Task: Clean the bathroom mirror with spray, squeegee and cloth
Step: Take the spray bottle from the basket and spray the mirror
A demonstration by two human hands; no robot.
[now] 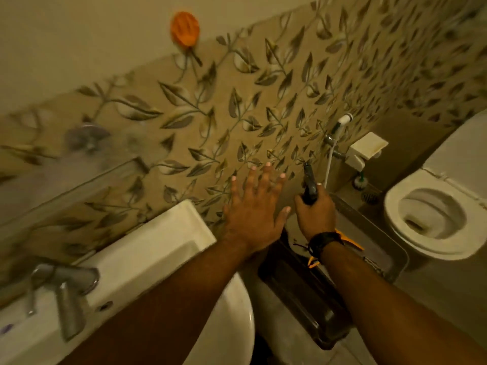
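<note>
My left hand (254,214) is open, fingers spread, palm toward the leaf-patterned wall tiles (237,114) just right of the sink. My right hand (316,214) is closed around a dark-handled tool (309,185) whose tip points up along the wall. Yellow parts (350,242) of the tool, or of something under it, show below my right wrist, which wears a black band. I cannot tell whether the tool is the squeegee or the spray. No cloth is in view. At the far left a blurred glass shelf (79,185) juts from the wall; the mirror itself is not clearly seen.
The white sink (163,241) with a metal tap (66,288) is at lower left. On the floor below my hands lies a dark tray (303,293). At the right stands a toilet (432,217), with a hand sprayer (342,122), white soap dish (367,147) and orange holder (184,29) on the wall.
</note>
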